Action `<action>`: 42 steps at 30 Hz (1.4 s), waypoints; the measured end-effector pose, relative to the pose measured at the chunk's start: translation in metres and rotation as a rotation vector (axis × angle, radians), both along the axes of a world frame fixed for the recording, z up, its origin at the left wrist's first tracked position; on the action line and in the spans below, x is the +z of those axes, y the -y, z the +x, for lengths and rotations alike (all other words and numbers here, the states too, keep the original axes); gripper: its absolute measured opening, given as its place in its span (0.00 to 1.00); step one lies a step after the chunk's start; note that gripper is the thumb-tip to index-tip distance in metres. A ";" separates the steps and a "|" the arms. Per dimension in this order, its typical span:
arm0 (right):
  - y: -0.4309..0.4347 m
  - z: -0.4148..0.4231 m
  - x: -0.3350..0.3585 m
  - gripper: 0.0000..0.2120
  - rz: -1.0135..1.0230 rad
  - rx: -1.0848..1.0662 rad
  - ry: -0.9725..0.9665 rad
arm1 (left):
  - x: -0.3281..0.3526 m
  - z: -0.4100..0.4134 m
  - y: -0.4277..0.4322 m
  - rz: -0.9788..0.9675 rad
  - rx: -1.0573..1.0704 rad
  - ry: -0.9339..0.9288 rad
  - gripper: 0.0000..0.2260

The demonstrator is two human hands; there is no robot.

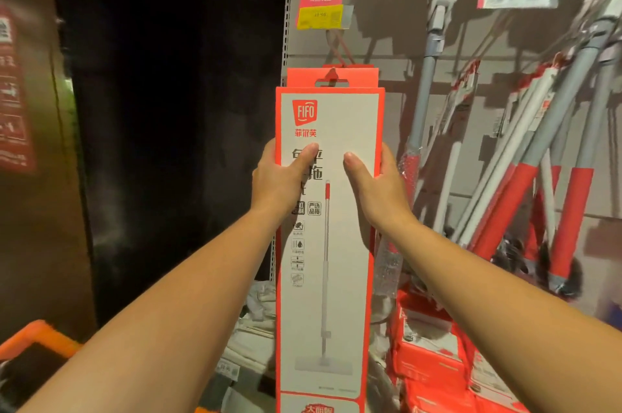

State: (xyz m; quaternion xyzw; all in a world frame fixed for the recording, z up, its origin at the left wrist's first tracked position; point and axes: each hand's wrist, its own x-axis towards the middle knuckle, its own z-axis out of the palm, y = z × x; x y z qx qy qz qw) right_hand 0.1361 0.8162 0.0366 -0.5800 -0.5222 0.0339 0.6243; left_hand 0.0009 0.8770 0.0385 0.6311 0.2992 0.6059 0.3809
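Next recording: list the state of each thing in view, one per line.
mop box: upright, closed, held at both side edges.
left hand: grips the box's left edge, thumb on the front.
right hand: grips the right edge, thumb on the front.
second box: behind it, tab hung on the hook.
mops: bunched, leaning at the right.
orange basket: low left, partly in view.

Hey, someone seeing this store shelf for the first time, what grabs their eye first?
The tall red-and-white mop box in the middle, which the left hand and right hand grip by its edges, thumbs on its front. Just above it sits a yellow price tag, and to the right lean red-and-grey mop poles.
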 end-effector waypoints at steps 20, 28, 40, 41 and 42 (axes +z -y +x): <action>-0.081 0.041 0.056 0.25 0.066 0.001 0.032 | 0.058 0.033 -0.082 0.054 -0.049 0.021 0.10; -0.108 0.039 0.072 0.24 0.085 -0.032 0.029 | 0.073 0.036 -0.119 0.068 -0.102 0.019 0.12; -0.128 0.043 0.079 0.24 0.222 -0.075 0.029 | 0.085 0.044 -0.142 0.155 -0.146 0.064 0.05; -0.129 0.043 0.081 0.24 0.229 -0.075 0.027 | 0.087 0.044 -0.143 0.165 -0.146 0.063 0.05; -0.129 0.043 0.084 0.24 0.227 -0.078 0.027 | 0.089 0.045 -0.144 0.170 -0.147 0.061 0.06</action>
